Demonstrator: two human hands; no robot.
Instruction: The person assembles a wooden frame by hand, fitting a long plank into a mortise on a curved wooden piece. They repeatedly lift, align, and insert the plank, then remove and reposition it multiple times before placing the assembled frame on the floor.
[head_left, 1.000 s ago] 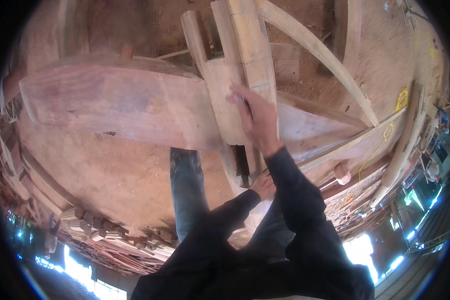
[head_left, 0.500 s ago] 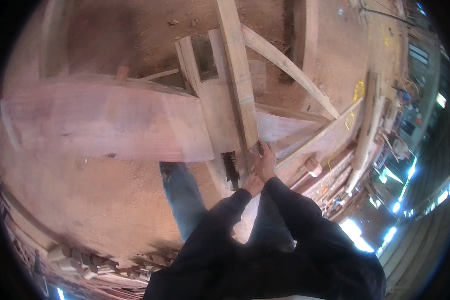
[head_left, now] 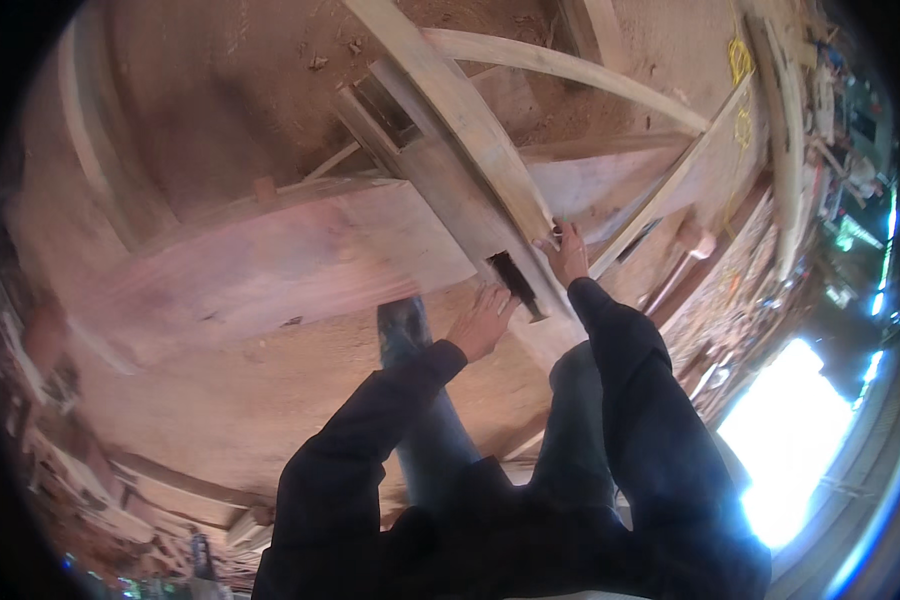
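Note:
My left hand [head_left: 483,322] lies with its fingers stretched over the near edge of a timber [head_left: 448,195], beside the dark rectangular slot [head_left: 513,279] cut in it. My right hand [head_left: 570,254] is at the near end of a long straight wooden bar [head_left: 470,112], which lies along that timber. Its fingers are pinched together, and whatever small thing is between them is too blurred to name. A wide reddish plank [head_left: 340,240] meets the timber from the left. Another plank [head_left: 620,172] shows on its right side.
A curved wooden strip [head_left: 570,72] and a thin slanting batten [head_left: 675,170] cross on the right. Beyond them are a wooden mallet-like piece [head_left: 696,242], a yellow cord [head_left: 740,62] and a long log [head_left: 778,130]. Scrap wood [head_left: 185,485] lies at the lower left.
My hands were close together near the bar's end; the left has moved left across the timber and spread its fingers. The view has turned, so the timber and bar slant more.

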